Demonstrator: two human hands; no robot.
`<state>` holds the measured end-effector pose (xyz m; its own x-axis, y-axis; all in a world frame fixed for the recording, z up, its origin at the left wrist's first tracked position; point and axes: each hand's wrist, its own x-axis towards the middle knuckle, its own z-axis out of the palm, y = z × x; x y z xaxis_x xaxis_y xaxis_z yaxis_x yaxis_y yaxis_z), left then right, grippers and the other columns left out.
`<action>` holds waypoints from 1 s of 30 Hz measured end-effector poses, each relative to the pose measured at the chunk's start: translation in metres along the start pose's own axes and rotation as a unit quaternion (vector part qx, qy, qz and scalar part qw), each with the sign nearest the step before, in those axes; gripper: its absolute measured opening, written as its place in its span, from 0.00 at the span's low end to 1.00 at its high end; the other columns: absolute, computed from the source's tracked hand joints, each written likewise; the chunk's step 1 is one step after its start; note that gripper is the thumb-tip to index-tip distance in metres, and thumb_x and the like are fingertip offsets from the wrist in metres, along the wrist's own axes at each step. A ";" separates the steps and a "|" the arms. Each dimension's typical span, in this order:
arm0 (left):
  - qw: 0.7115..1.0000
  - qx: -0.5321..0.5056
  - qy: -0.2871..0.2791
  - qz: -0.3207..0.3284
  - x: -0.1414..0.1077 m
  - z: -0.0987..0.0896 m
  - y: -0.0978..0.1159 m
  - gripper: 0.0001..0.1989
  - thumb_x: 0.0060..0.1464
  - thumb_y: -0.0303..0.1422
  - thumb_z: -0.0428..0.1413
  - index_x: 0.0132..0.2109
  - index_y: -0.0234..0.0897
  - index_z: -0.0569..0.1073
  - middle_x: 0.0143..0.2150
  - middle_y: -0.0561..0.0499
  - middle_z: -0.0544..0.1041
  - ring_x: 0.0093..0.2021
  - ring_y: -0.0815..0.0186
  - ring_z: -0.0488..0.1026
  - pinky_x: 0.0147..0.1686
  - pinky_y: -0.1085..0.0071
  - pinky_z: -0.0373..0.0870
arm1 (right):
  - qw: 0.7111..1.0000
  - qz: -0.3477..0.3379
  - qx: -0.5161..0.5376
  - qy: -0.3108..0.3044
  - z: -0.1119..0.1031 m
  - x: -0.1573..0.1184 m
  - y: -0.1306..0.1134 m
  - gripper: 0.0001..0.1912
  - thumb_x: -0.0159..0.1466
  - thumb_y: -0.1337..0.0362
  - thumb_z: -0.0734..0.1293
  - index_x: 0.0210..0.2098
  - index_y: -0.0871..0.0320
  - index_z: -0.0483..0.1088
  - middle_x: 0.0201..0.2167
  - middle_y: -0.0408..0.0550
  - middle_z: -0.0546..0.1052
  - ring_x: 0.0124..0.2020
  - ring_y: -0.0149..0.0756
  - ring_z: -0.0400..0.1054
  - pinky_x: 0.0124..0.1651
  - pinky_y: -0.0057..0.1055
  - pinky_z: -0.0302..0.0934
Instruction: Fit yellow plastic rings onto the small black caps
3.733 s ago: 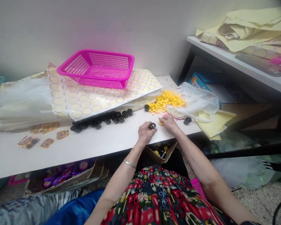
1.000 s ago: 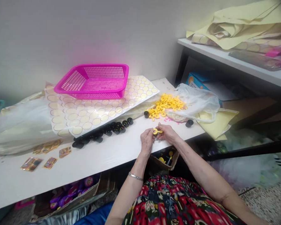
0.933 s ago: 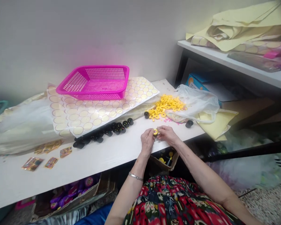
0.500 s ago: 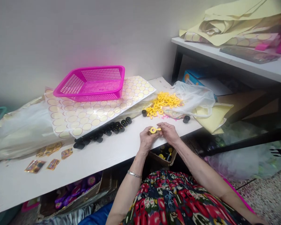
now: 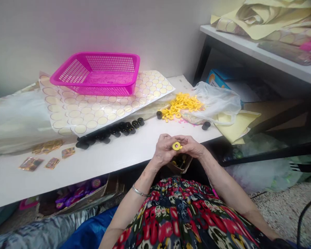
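Note:
A small yellow ring-shaped piece (image 5: 176,146) with a short tab is held between my two hands, just over the table's front edge. My left hand (image 5: 165,148) closes round its left side. From the right, the fingers of my right hand (image 5: 192,146) pinch it near the tab. Beyond my hands lies a pile of similar yellow pieces (image 5: 184,104) on the white table (image 5: 114,157). One black cap (image 5: 159,114) stands left of the pile, another black cap (image 5: 206,125) to its right. Small pink bits (image 5: 182,121) lie in front of the pile.
A pink basket (image 5: 106,77) rests on sheets of round stickers (image 5: 102,120). Black caps (image 5: 115,130) line the sheets' front edge. Small printed packets (image 5: 31,164) lie at left, a plastic bag (image 5: 217,100) at right. An open box (image 5: 180,164) sits below the table edge.
The yellow piece has turned, its tab now pointing more toward me, and my hands have come closer together around it. The whole view has shifted and tilted slightly.

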<state>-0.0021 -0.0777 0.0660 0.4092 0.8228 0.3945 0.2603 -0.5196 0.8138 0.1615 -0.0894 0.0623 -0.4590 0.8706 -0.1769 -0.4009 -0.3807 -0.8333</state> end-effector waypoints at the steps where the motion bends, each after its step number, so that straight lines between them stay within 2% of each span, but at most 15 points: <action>1: 0.999 0.029 -0.011 0.030 -0.001 0.002 0.001 0.06 0.42 0.31 0.59 0.32 0.38 0.76 0.30 0.50 0.73 0.39 0.63 0.63 0.44 0.64 0.62 | 1.000 0.000 -0.017 -0.004 0.001 -0.001 -0.001 0.29 0.39 0.72 0.74 0.42 0.60 0.71 0.35 0.46 0.76 0.38 0.35 0.69 0.42 0.31 0.63; 4: 0.993 0.083 -0.029 0.084 -0.004 0.006 0.004 0.04 0.46 0.32 0.56 0.31 0.38 0.74 0.30 0.50 0.74 0.38 0.63 0.64 0.44 0.63 0.61 | 0.998 0.003 -0.062 0.002 0.006 -0.004 -0.004 0.28 0.39 0.74 0.74 0.41 0.61 0.72 0.36 0.46 0.76 0.38 0.34 0.69 0.44 0.30 0.61; 9: 0.987 0.105 -0.028 0.123 -0.007 0.008 0.009 0.06 0.48 0.33 0.52 0.29 0.37 0.72 0.30 0.50 0.74 0.36 0.65 0.66 0.44 0.63 0.61 | 0.996 -0.019 -0.076 0.051 0.012 -0.011 0.000 0.25 0.37 0.73 0.74 0.37 0.61 0.73 0.33 0.44 0.76 0.35 0.34 0.69 0.42 0.31 0.61; 14: 0.986 0.104 -0.037 0.125 -0.011 0.011 0.004 0.04 0.47 0.28 0.51 0.29 0.37 0.71 0.28 0.52 0.74 0.34 0.68 0.66 0.47 0.63 0.60 | 0.994 -0.048 -0.051 0.087 0.015 -0.010 0.015 0.23 0.38 0.70 0.75 0.35 0.60 0.72 0.29 0.43 0.76 0.31 0.32 0.68 0.38 0.30 0.61; 16: 0.988 0.101 -0.047 0.104 -0.013 0.012 0.000 0.04 0.46 0.27 0.51 0.28 0.37 0.71 0.27 0.53 0.73 0.32 0.68 0.66 0.46 0.63 0.60 | 0.994 -0.040 -0.061 0.075 0.016 -0.008 0.018 0.23 0.41 0.68 0.74 0.38 0.60 0.71 0.32 0.44 0.75 0.35 0.33 0.68 0.41 0.31 0.60; 19: 0.992 0.069 -0.067 0.078 -0.018 0.010 -0.004 0.04 0.44 0.27 0.52 0.29 0.37 0.72 0.28 0.52 0.73 0.33 0.68 0.66 0.46 0.63 0.61 | 0.993 -0.011 -0.111 0.024 0.015 -0.009 0.014 0.25 0.44 0.66 0.72 0.42 0.61 0.70 0.38 0.46 0.74 0.41 0.34 0.66 0.45 0.32 0.59; 22: 0.993 -0.015 -0.104 0.051 -0.018 -0.004 -0.012 0.13 0.38 0.27 0.55 0.36 0.38 0.74 0.33 0.50 0.74 0.39 0.64 0.66 0.44 0.64 0.64 | 0.976 0.027 -0.214 -0.014 0.012 -0.017 0.009 0.28 0.43 0.66 0.72 0.44 0.60 0.68 0.38 0.45 0.73 0.40 0.36 0.66 0.43 0.31 0.59; 23: 0.994 -0.041 -0.101 0.030 -0.015 -0.011 -0.017 0.16 0.37 0.26 0.55 0.39 0.38 0.74 0.36 0.49 0.74 0.42 0.63 0.67 0.44 0.64 0.65 | 0.963 0.047 -0.266 -0.021 0.010 -0.020 0.010 0.29 0.42 0.66 0.72 0.45 0.60 0.67 0.38 0.45 0.73 0.40 0.36 0.66 0.42 0.31 0.59; 25: 0.997 -0.055 -0.045 -0.040 -0.003 -0.024 -0.031 0.19 0.36 0.25 0.54 0.41 0.37 0.74 0.41 0.47 0.73 0.44 0.62 0.67 0.43 0.65 0.65 | 0.915 0.085 -0.394 -0.016 0.009 -0.025 0.016 0.28 0.43 0.65 0.71 0.45 0.59 0.67 0.38 0.45 0.73 0.40 0.37 0.66 0.41 0.31 0.58; 28: 0.979 0.024 0.096 -0.180 0.030 -0.036 -0.060 0.17 0.39 0.26 0.53 0.41 0.34 0.73 0.40 0.46 0.73 0.39 0.63 0.69 0.40 0.66 0.66 | 0.797 0.120 -0.591 0.026 0.013 -0.023 0.032 0.22 0.48 0.65 0.68 0.43 0.59 0.69 0.41 0.50 0.73 0.44 0.42 0.65 0.45 0.33 0.56; 30: 0.956 0.095 0.156 -0.231 0.056 -0.035 -0.078 0.19 0.41 0.28 0.52 0.44 0.33 0.71 0.38 0.46 0.73 0.36 0.63 0.68 0.39 0.66 0.66 | 0.729 0.150 -0.666 0.045 0.016 -0.015 0.041 0.19 0.50 0.65 0.66 0.42 0.61 0.71 0.42 0.55 0.73 0.46 0.45 0.65 0.45 0.33 0.55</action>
<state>-0.0299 0.0170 0.0400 -0.0614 0.9877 0.1436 0.5169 -0.0916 0.8511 0.1397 -0.1232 0.0390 -0.2898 0.8500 -0.4399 0.8606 0.0303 -0.5083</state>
